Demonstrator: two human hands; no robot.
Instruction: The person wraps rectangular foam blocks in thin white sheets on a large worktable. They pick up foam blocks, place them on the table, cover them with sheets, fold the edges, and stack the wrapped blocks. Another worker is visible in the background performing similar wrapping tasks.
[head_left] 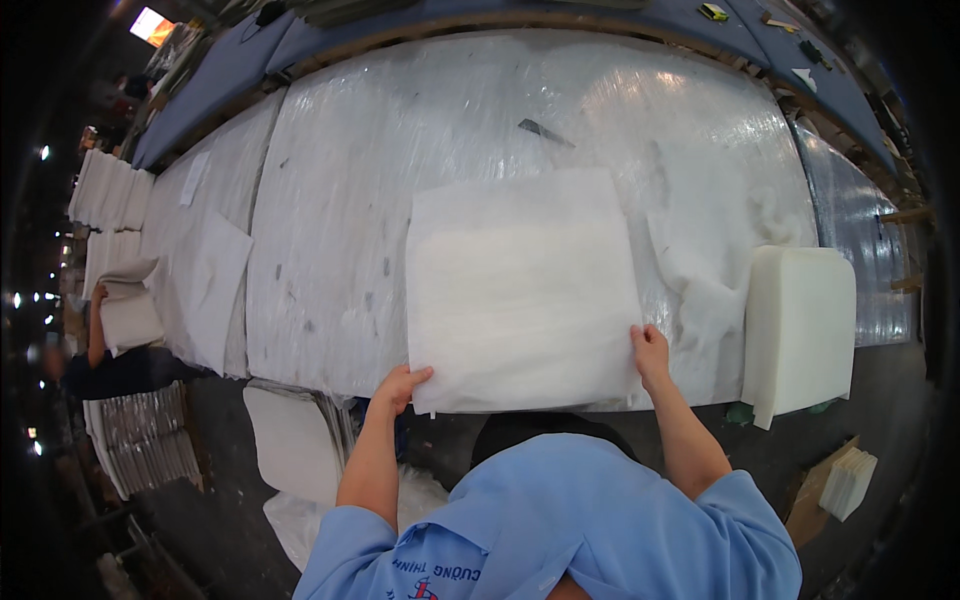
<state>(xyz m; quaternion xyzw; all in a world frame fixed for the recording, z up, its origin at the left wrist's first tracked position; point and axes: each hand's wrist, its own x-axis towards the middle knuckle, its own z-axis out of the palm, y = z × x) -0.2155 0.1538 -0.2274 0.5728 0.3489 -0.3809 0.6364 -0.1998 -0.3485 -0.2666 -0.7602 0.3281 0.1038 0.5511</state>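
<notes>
While the near edge of the table is seen from above, both hands are closed on one white sheet.

Left hand: the left hand (403,385) is curled over the near left corner of the white sheet (520,290), thumb on top, fingers tucked under.

Right hand: the right hand (650,352) is pinched on the near right edge of the same sheet.

Sheet: it is laid flat on the table (340,200), its near edge hanging just past the table's rim; a thicker pad seems to be wrapped inside, though this cannot be told for certain.

Foam block: a thick white foam block (800,325) is set just right of the sheet, overhanging the rim.

Loose wadding: a crumpled white layer (700,250) is spread between sheet and block.

Far left: folded white sheets (205,285) are laid on the table, and another person's arm (97,330) is seen beside stacked pads (110,190).
</notes>
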